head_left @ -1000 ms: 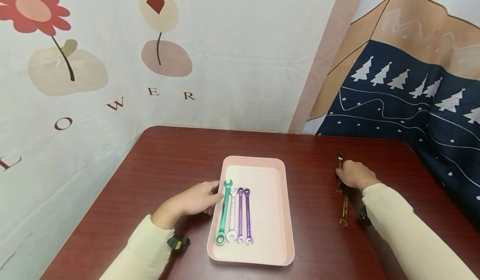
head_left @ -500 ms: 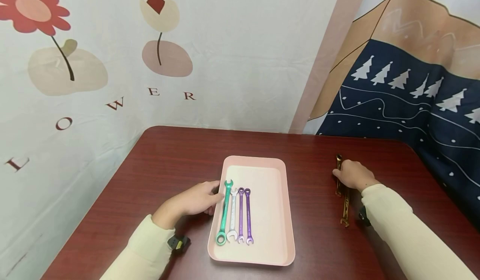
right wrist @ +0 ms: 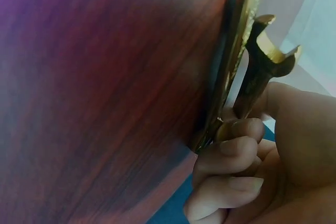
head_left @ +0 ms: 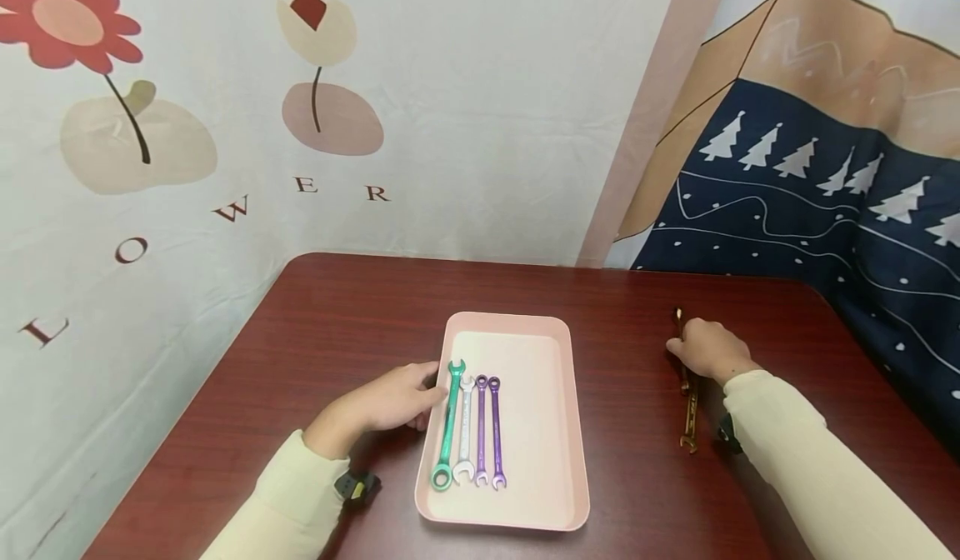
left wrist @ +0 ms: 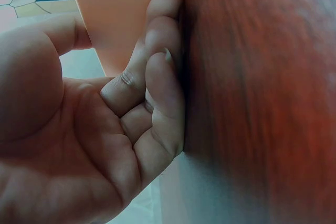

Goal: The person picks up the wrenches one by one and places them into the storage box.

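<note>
Gold wrench (head_left: 685,393) (right hand (head_left: 708,350)) now lifted.

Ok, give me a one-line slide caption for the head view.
Left hand touches the pink tray holding four wrenches; right hand grips gold wrenches on the red-brown table.

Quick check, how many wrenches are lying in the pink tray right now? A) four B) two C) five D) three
A: the pink tray holds four side by side, a green wrench, a white wrench and two purple wrenches; the gold wrenches lie outside it on the table by the right hand.
</note>
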The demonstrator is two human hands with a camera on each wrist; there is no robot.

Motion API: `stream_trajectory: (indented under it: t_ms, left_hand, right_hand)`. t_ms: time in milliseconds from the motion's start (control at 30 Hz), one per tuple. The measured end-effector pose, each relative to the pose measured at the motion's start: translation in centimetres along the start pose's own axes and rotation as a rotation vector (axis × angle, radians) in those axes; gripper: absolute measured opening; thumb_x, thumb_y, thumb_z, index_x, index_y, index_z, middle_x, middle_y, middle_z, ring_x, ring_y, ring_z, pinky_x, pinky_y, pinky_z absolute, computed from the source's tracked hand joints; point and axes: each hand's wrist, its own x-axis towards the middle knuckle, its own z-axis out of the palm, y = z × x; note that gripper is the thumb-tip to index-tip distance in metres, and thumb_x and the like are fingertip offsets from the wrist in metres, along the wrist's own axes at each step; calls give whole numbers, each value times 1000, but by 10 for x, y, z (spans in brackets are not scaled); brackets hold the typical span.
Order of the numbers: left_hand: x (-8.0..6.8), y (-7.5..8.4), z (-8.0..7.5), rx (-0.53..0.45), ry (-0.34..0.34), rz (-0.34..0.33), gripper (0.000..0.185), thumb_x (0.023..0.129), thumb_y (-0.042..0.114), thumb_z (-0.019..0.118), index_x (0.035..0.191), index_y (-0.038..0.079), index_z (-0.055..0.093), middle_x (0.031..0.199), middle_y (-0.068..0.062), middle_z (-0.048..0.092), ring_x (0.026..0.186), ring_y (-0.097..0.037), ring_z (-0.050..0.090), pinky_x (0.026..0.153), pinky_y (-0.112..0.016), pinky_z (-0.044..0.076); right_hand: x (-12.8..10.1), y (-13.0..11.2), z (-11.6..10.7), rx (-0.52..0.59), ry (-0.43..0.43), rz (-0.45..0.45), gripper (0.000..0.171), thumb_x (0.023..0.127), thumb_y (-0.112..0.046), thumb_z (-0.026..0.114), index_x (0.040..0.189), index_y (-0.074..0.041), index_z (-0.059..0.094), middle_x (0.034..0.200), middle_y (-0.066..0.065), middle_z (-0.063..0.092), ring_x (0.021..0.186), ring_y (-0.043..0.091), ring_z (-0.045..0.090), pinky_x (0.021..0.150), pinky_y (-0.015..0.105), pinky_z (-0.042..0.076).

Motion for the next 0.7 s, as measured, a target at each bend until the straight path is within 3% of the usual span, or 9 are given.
stream_trajectory:
  t_ms: [700]
  left_hand:
    - [0,-1,2,5,3,-4,36,102,20,51,134,4,54,62,-2,61,52,-14,57,53,-30,50]
  right_hand:
    - [-2,4,5,40,29,-32,39,101,-22,49,63,-12,51,53,0,44,50,16,45,47,28,36]
